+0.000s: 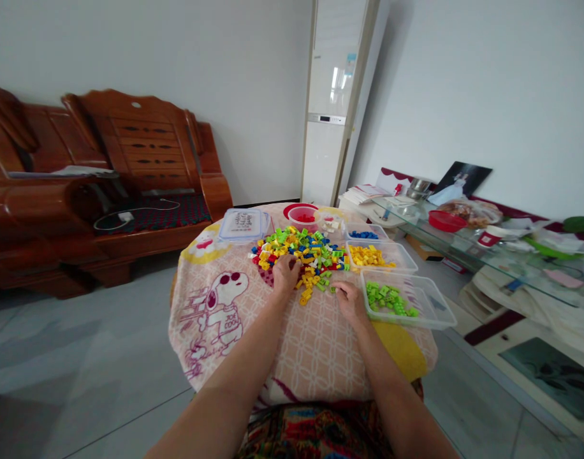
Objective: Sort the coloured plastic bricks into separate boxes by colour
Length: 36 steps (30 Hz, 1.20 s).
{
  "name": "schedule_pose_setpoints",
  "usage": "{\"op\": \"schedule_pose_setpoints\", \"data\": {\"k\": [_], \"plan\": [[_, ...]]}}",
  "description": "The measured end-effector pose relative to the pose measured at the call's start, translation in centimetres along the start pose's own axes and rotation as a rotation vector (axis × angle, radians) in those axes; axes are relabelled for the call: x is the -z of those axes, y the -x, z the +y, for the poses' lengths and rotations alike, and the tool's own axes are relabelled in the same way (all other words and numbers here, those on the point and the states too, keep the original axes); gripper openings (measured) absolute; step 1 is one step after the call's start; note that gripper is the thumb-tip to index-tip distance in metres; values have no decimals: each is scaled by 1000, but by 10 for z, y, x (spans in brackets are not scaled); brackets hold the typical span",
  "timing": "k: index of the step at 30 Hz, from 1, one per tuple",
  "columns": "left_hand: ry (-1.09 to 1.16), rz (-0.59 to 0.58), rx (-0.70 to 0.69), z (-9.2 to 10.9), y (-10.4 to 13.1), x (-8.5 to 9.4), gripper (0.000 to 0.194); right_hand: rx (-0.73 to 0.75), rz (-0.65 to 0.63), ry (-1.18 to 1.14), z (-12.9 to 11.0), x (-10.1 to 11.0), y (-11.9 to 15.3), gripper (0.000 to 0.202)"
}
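A mixed pile of small plastic building blocks (pixel 315 247), in yellow, green, blue, red and white, lies on the cloth-covered round table (pixel 315 357). My left hand (pixel 286 273) is at the pile's near left edge, fingers curled down; what they hold, if anything, is hidden. To the right of the pile my right hand (pixel 350 301) is closed in a pinch, with a green block (pixel 333 289) at its fingertips. Beside it stands a clear tub (pixel 435 299) with green blocks. Behind that are a tub (pixel 407 260) of yellow blocks and a tub (pixel 380 231) of blue ones.
A round container (pixel 305 213) with red blocks stands at the table's back, near a few white blocks (pixel 331 225). A clear lid with a label (pixel 244 224) lies back left. A wooden sofa (pixel 143 159) is to the left, a cluttered glass-topped cabinet (pixel 502 261) to the right.
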<state>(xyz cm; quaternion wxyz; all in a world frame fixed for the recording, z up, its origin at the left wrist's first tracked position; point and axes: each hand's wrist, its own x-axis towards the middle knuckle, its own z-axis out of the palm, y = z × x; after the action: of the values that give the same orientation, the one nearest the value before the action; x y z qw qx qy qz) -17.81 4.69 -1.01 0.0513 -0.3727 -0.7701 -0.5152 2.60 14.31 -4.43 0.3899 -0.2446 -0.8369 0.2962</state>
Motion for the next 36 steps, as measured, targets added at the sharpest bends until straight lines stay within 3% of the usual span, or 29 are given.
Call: {"op": "schedule_pose_setpoints", "data": {"k": [5,11,14,17,19,22,27,30,33,36], "plan": [[230,-85,98,23,-2,-12,13,-3,-4,2,1,-1,0,28],[428,-314,70,70,-10,-63,8,20,-4,-7,2,-3,-2,29],[486,-404,70,91,-16,-88,16,43,-4,-11,3,-3,-4,27],[512,-421,28,100,-19,-98,31,51,-9,-8,4,-3,-5,24],[495,-428,-30,97,-19,-95,39,46,-4,-12,3,-4,-5,23],[419,-411,-85,82,-15,-75,40,23,-3,-12,2,-4,-3,26],[170,-173,-117,40,-7,-26,30,-8,-5,-14,-1,-2,-1,30],[17,-95,-66,13,-2,-4,25,-8,-4,-9,-2,-1,0,29],[-99,-144,7,-6,2,6,20,5,6,3,-3,-1,1,29],[-198,-225,-10,-12,3,6,14,16,20,14,-4,-1,1,30]]}}
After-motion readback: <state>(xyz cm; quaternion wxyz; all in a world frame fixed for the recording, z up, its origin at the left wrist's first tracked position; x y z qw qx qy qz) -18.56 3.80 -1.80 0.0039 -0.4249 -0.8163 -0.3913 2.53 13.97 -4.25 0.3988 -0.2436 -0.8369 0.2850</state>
